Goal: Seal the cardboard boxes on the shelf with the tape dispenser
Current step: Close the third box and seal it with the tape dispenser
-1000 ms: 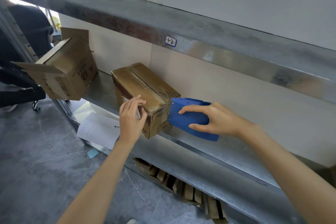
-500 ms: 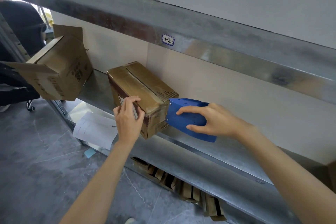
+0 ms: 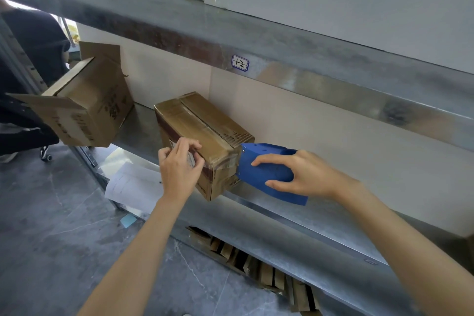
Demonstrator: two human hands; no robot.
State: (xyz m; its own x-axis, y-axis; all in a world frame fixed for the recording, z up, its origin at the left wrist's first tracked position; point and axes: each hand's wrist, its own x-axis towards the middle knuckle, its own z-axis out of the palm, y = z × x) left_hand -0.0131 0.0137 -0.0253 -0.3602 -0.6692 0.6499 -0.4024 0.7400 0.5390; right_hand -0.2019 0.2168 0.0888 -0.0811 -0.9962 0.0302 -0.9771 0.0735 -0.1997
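- A person's right hand (image 3: pixel 305 174) holds a blue dispenser (image 3: pixel 266 169) in a closed grip, index finger laid along its side and thumb beneath.
- The dispenser's front end touches the right end face of a closed box (image 3: pixel 202 131).
- The box sits on a metal shelf (image 3: pixel 295 218), its near lower corner jutting past the shelf's front lip.
- A glossy band of tape (image 3: pixel 225 161) wraps the box's near right corner, just beside the dispenser.
- The left hand (image 3: pixel 179 167) is against the box's front face at its upper edge, fingers bent over a white sticker. Whether that grip pinches anything cannot be told.
- An open box (image 3: pixel 87 110) lies tipped on its side at the shelf's left end, flaps spread and overhanging the edge, well apart from the closed one.
- A handwritten label (image 3: pixel 240 62) reading "1-2" is stuck to the beam above.
- White paper (image 3: pixel 133 187) lies on a lower level under the left hand.
- Flattened cardboard (image 3: pixel 256 261) is stacked on edge below the shelf.
- A small blue slip (image 3: pixel 127 220) lies on the grey floor (image 3: pixel 51 238).
- A person in dark clothing (image 3: pixel 33 41) sits at far left.
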